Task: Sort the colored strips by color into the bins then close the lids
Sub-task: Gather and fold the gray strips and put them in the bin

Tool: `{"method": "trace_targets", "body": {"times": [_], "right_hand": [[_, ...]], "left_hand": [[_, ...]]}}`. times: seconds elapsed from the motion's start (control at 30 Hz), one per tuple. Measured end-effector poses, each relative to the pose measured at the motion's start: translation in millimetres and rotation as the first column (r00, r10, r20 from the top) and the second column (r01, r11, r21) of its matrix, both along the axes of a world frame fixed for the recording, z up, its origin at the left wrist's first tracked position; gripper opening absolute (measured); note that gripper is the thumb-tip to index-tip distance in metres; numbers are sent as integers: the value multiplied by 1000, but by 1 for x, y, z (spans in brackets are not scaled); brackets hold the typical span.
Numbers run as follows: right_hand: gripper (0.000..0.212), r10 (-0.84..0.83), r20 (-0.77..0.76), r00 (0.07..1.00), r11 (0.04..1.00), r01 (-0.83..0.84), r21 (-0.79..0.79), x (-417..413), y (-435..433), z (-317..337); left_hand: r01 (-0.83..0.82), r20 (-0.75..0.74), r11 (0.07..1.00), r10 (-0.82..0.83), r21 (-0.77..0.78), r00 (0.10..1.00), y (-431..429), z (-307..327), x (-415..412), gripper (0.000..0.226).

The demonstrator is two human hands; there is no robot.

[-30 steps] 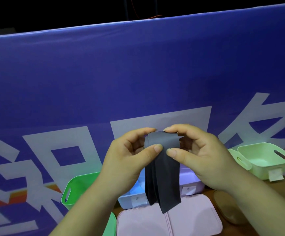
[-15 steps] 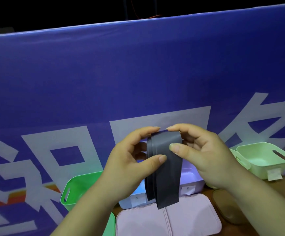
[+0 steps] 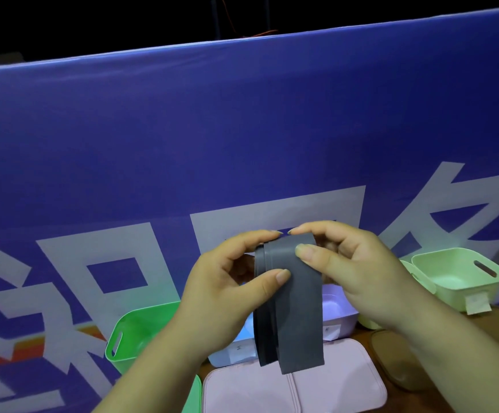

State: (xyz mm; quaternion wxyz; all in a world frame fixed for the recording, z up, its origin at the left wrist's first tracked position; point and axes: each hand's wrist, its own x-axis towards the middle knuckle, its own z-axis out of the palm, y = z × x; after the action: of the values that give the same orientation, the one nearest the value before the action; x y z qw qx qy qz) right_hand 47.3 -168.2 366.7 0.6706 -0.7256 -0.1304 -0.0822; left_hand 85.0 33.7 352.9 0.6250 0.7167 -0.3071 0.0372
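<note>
Left hand [image 3: 221, 293] and right hand [image 3: 355, 275] pinch the grey strips [image 3: 296, 323] at their tops. They hang limp, seemingly light and slippery.

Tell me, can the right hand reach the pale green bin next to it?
Probably yes: nothing stands between the right hand and the open pale green bin, though that hand pinches the grey strips.

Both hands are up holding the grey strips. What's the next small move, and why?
Probably slide the front strip sideways with the thumb of the right hand while the left hand pinches the rest. The grey strips hang as an overlapping stack with only narrow left edges of the back ones showing, so fanning them would confirm they are one colour before sorting.
</note>
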Motion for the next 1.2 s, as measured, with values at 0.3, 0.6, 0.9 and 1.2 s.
{"method": "trace_targets", "body": {"times": [0.3, 0.6, 0.9, 1.2], "right_hand": [[39, -59, 120, 991, 987, 76, -140, -8, -5, -14], [39, -134, 278, 951, 943, 209, -261, -12, -10, -34], [39, -97, 216, 972, 981, 130, -146, -22, -26, -37], [40, -97, 122, 988, 993, 105, -57, -33, -53, -36]], "left_hand": [[6, -85, 999, -9, -36, 996, -9, -6, -7, 45], [-65, -132, 998, 64, -2, 989, -25, -16, -12, 45], [-22, -136, 998, 29, 52, 990, -39, -13, -20, 35], [30, -120, 992, -14, 127, 993, -58, -13, -30, 54]]}}
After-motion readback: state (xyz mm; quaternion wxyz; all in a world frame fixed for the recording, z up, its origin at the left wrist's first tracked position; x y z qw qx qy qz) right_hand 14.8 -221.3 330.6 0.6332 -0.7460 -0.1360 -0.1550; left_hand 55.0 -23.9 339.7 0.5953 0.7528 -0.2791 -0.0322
